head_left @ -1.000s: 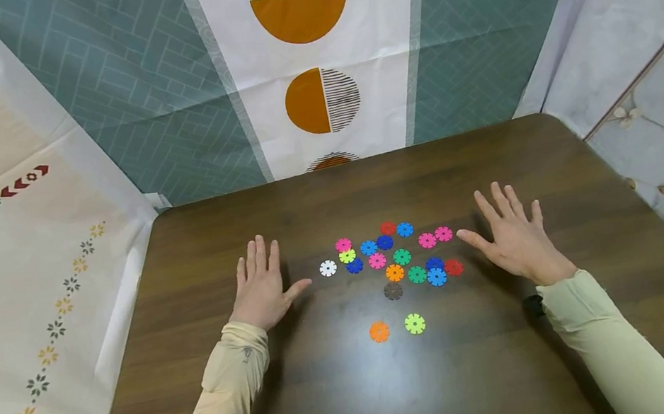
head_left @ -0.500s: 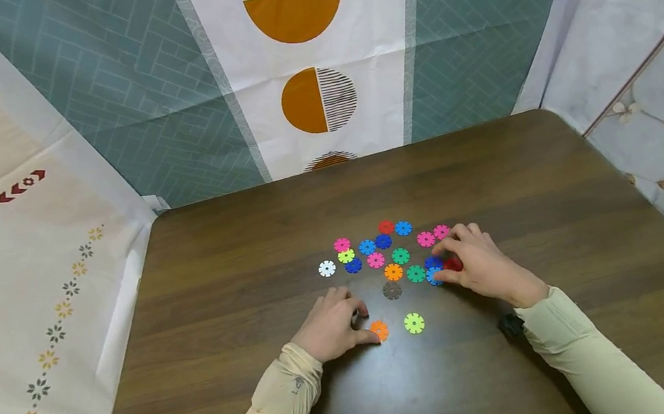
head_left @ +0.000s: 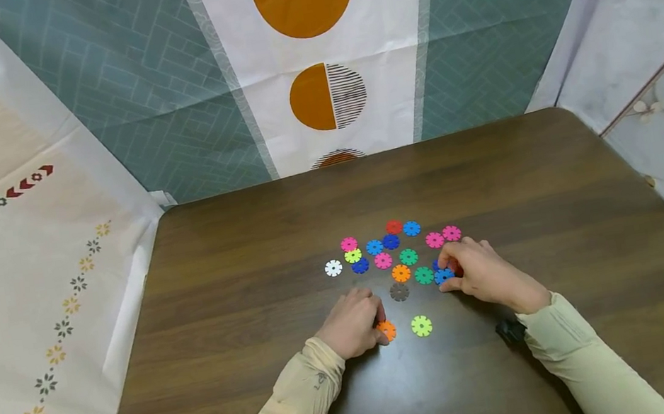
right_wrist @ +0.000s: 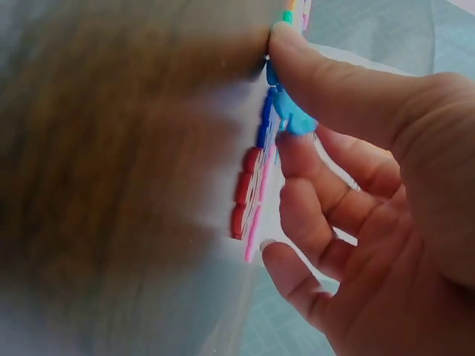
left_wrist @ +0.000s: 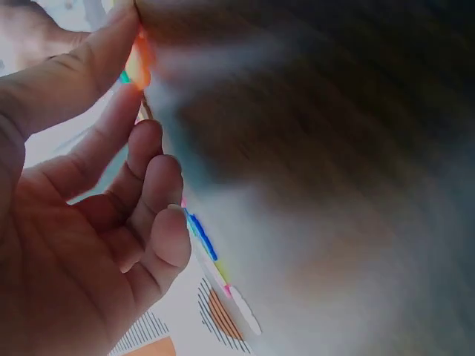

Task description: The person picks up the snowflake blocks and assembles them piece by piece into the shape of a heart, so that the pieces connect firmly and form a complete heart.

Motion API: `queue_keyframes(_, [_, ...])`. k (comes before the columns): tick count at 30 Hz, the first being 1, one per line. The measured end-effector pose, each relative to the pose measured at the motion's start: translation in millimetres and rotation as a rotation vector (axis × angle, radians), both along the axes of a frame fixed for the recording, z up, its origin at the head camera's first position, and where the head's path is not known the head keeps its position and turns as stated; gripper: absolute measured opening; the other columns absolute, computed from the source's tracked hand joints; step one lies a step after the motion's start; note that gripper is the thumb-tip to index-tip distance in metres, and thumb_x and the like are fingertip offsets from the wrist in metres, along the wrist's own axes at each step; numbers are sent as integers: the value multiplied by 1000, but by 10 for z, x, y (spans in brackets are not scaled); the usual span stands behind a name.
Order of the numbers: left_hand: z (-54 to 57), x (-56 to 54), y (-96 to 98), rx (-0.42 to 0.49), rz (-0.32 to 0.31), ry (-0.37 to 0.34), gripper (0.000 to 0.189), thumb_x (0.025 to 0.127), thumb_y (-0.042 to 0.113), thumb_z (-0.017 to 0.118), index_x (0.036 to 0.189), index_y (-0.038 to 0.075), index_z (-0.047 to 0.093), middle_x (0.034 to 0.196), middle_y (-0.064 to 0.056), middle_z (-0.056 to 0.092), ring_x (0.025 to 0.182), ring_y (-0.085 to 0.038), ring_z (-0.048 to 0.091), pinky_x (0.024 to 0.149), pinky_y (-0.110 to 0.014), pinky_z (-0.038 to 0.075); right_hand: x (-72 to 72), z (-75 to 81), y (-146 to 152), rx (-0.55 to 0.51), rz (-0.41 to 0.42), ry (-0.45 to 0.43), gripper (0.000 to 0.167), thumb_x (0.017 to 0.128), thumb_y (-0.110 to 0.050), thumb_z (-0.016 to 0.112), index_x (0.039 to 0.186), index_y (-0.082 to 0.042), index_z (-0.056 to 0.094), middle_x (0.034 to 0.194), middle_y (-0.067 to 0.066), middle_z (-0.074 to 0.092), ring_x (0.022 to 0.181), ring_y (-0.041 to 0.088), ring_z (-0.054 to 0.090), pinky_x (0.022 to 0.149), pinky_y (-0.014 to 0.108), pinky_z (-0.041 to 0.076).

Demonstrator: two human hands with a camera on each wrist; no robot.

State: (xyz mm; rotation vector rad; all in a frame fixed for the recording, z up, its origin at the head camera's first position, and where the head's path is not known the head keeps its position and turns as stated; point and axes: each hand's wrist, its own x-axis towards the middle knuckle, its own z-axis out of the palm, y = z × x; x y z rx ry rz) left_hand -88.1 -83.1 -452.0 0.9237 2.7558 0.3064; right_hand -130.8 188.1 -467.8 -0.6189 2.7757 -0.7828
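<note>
An orange notched plastic disc (head_left: 388, 331) is pinched between thumb and index finger of my left hand (head_left: 350, 326); the left wrist view shows the orange disc (left_wrist: 139, 65) edge-on between the fingertips, its other fingers loosely curled. My right hand (head_left: 486, 273) pinches a light blue notched disc (head_left: 444, 276) by its edges. In the right wrist view this light blue disc (right_wrist: 298, 119) is tilted, with a dark blue disc (right_wrist: 264, 119) and a red disc (right_wrist: 241, 193) close by. From the head, the right hand mostly covers the red one. A yellow-green disc (head_left: 421, 326) lies right of the left hand.
Several more discs lie in a loose group on the brown wooden table (head_left: 235, 250), among them a white disc (head_left: 333, 268), a grey disc (head_left: 399, 292) and a green disc (head_left: 408, 257). Some overlap. Patterned cloths (head_left: 471, 57) hang behind and beside the table.
Both hands came inward from spread, flat poses at the sides. Left fingers closed on the orange disc and right fingers on the light blue disc. The head view shifted slightly.
</note>
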Motion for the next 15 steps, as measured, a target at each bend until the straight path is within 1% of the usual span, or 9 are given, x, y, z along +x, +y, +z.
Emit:
queue_keyframes(2, [-6,-3,15,9,1,-7,30,70,32,88,77,15,64,77,6,50,80,-15,49,75,-30,46,7,11,2,-29,-4,-22,29,76,-22,83,93,-14,60,76,-6,52,78,17,44,73,37,32])
queue_keyframes(5, [-10,-4,20,55,14,-43,30,71,28,88,74,16,60,73,8,46,75,-12,46,71,-27,43,15,37,-9,-85,-17,-62,22,80,-19,80,92,-15,61,75,-6,53,74,16,47,69,33,41])
queue_keyframes(7, [0,-9,9,132,36,-89,30,73,24,86,71,16,57,71,9,47,70,-10,46,67,-24,42,16,59,-24,-144,-29,-87,17,82,-18,77,91,-15,62,76,-4,55,72,17,49,63,30,47])
queue_keyframes(9, [28,-25,-11,226,62,-146,29,79,19,82,71,15,55,69,9,49,66,-8,46,62,-23,40,17,81,-49,-203,-37,-98,13,85,-18,75,91,-16,63,78,-2,60,72,17,52,61,28,50])
queue_keyframes(11, [68,-53,-34,323,104,-200,24,84,16,77,74,14,55,68,8,53,63,-7,47,59,-21,41,21,102,-77,-247,-40,-80,12,87,-19,73,93,-17,64,82,-1,63,73,17,55,63,28,51])
queue_keyframes(12, [91,-71,-46,374,122,-221,21,86,14,74,76,13,56,69,5,56,62,-7,48,58,-22,42,25,112,-93,-264,-42,-67,11,88,-18,73,95,-17,64,83,-1,64,74,16,57,65,28,52])
queue_keyframes(15, [183,-124,-73,491,197,-262,12,90,13,70,83,11,61,73,0,61,60,-8,50,57,-22,44,45,152,-149,-307,-33,-28,12,91,-15,69,101,-17,63,89,1,65,79,15,58,71,29,53])
